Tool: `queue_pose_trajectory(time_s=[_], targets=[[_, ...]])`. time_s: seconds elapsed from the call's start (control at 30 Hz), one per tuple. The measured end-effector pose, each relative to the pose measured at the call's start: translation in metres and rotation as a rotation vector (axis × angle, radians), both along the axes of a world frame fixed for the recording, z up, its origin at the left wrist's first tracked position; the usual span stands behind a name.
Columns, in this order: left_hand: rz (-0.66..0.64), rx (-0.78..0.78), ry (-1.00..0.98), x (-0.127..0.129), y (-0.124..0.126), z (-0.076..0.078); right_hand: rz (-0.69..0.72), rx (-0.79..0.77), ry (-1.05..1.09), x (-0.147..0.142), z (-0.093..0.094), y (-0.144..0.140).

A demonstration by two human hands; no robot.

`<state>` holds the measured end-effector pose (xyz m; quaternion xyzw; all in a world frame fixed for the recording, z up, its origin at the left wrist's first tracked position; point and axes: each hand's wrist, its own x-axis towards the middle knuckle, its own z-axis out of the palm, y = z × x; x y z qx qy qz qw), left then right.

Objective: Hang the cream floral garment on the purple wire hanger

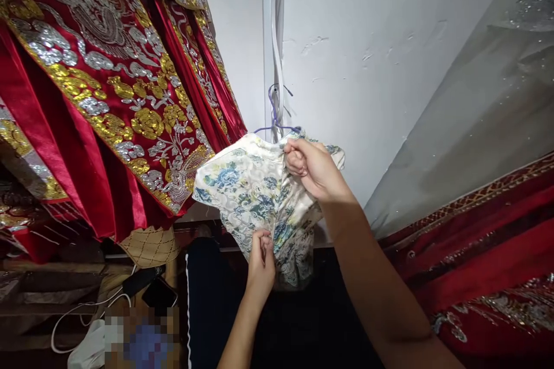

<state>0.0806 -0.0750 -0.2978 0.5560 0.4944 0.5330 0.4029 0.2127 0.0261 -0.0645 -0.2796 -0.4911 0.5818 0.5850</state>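
Observation:
A small cream garment with blue and green flower print (244,184) hangs on a purple wire hanger (274,118) against a white wall. My right hand (312,168) grips the garment at its collar, just under the hanger. Lower down, my left hand (261,259) pinches the front edge of the floral fabric between its fingers. Both arms reach up from the bottom of the view.
Red robes with gold and silver embroidery (108,86) hang at the left. A grey sheer sequined cloth (476,115) and more red embroidered fabric (485,265) hang at the right. Below left lie a white cable (78,311), a dark phone (159,294) and a gold quilted item (149,245).

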Motion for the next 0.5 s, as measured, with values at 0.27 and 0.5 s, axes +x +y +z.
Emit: queue_pose_trajectory(time_s=[0.27, 0.5], targets=[[0.186, 0.510, 0.059, -0.023, 0.049, 0.117, -0.052, 0.097, -0.253, -0.014, -0.027, -0.019], [0.022, 0.879, 0.440, -0.016, 0.088, 0.222, -0.171, 0.200, -0.283, -0.002, -0.018, -0.016]])
